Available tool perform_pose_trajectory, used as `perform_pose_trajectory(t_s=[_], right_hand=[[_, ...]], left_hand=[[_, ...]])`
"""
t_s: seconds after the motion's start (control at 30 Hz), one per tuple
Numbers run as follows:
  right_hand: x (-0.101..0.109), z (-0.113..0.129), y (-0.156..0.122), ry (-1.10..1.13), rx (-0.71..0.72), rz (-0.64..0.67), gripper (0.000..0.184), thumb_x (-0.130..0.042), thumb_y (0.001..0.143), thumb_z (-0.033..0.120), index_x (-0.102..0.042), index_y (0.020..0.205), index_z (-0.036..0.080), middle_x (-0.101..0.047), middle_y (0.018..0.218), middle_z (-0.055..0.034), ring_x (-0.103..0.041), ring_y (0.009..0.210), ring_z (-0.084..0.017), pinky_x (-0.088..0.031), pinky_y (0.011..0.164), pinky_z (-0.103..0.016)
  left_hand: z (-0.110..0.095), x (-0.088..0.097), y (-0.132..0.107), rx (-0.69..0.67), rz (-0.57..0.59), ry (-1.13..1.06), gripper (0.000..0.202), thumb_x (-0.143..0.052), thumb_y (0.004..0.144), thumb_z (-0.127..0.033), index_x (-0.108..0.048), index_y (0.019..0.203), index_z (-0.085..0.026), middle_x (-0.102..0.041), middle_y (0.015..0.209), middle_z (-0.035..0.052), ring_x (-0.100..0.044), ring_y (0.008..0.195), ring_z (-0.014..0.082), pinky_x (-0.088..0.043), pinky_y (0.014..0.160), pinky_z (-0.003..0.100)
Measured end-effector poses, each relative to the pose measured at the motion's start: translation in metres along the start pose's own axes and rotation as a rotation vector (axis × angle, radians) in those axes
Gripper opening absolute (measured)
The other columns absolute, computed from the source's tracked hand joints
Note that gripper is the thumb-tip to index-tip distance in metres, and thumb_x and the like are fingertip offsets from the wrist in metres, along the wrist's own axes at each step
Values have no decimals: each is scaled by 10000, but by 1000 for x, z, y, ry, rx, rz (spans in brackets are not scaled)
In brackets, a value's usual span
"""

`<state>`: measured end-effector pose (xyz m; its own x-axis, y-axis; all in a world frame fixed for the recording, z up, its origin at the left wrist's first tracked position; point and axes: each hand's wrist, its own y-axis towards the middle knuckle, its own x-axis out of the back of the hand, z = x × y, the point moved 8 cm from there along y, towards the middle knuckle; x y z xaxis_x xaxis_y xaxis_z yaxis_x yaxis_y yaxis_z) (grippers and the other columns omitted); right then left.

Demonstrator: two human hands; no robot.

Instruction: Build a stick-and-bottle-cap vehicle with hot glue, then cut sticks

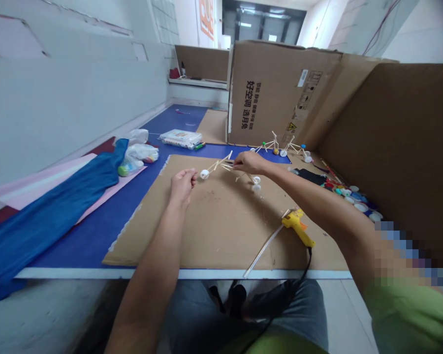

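A small stick model (224,166), built from thin wooden sticks with white bottle-cap wheels, sits over the cardboard sheet in front of me. My right hand (248,163) reaches across from the right, fingers pinched on its sticks. One white cap wheel (204,174) is at the model's left end, and further white caps (256,184) show below my right wrist. Close beside the left wheel, my left hand (183,186) is closed with fingertips together; whatever it pinches is too small to make out.
A yellow glue gun (298,227) with a clear glue stick lies on the cardboard sheet (214,231) at front right. Other stick models (276,147) stand behind, before a large carton (280,93). Bottle caps (360,206) are at right; blue cloth (66,201) and a wipes pack (180,138) at left.
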<state>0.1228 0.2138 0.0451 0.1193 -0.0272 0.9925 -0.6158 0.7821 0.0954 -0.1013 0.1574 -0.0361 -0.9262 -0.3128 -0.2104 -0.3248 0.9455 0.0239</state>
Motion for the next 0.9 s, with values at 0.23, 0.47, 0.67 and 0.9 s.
perform_pose_trajectory(t_s=[0.23, 0.47, 0.67, 0.9], right_hand=[[-11, 10, 18, 10, 31, 22, 235, -619, 877, 291, -797, 996, 192, -754, 1034, -71, -631, 925, -202, -346, 699, -258], [-18, 8, 21, 27, 16, 34, 244, -619, 868, 309, -800, 993, 203, -763, 1010, -70, -646, 908, -204, -354, 685, -258], [-23, 2, 22, 21, 21, 27, 242, -614, 872, 304, -801, 992, 209, -766, 1013, -70, -650, 907, -208, -346, 673, -264], [-25, -2, 20, 19, 24, 25, 240, -612, 876, 293, -794, 1007, 208, -757, 1025, -73, -642, 926, -208, -349, 684, -260]], left_hand=[[-6, 10, 1, -38, -103, 59, 150, -631, 706, -320, -599, 713, -174, -516, 594, -39, -424, 506, 77, -315, 493, 207], [-5, 7, 1, -49, -94, 63, 134, -625, 704, -304, -602, 704, -171, -524, 597, -37, -434, 521, 79, -328, 517, 207], [-5, 4, -1, -66, -80, 110, 165, -636, 703, -342, -604, 701, -180, -537, 606, -29, -448, 533, 91, -341, 525, 216], [-2, 1, -1, -71, -55, 103, 133, -631, 729, -296, -616, 691, -170, -532, 578, -36, -437, 521, 86, -340, 531, 211]])
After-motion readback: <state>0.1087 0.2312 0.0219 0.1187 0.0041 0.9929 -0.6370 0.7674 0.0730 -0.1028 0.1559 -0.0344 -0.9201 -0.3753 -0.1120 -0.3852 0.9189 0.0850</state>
